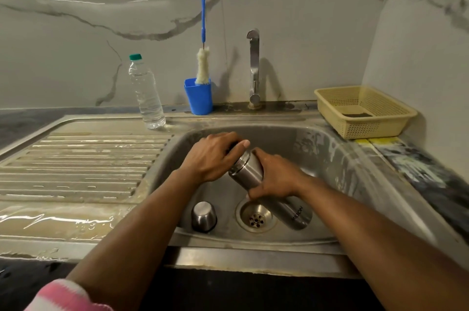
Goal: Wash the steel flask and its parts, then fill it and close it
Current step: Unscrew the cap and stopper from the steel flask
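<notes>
Head view: my two bare hands hold a steel flask (pixel 253 173) over the sink basin (pixel 330 158).
Flask: tilted, its top toward the back left of the basin, its base (pixel 300 218) low and toward the front right, just beside the drain (pixel 256 218).
Left hand (pixel 215 155): fingers curled round the flask's top end, thumb lying across it; I cannot tell whether a stopper sits under my fingers.
Right hand (pixel 276 176): wrapped round the middle of the flask body, gripping it.
Steel cup (pixel 203 216): upside down on the basin floor near the front left corner, left of the drain, apart from the flask.
Tap (pixel 253 69): upright at the back edge of the sink, behind the basin.
Blue holder (pixel 198 97): on the back edge left of the tap, with a bottle brush (pixel 203 67) standing in it.
Water bottle (pixel 146 92): green-capped, upright at the back of the draining board (pixel 76 158).
Basket (pixel 365 110): pale yellow, at the back right corner of the counter.
Sleeve (pixel 66 295): pink and white, on my left arm.
</notes>
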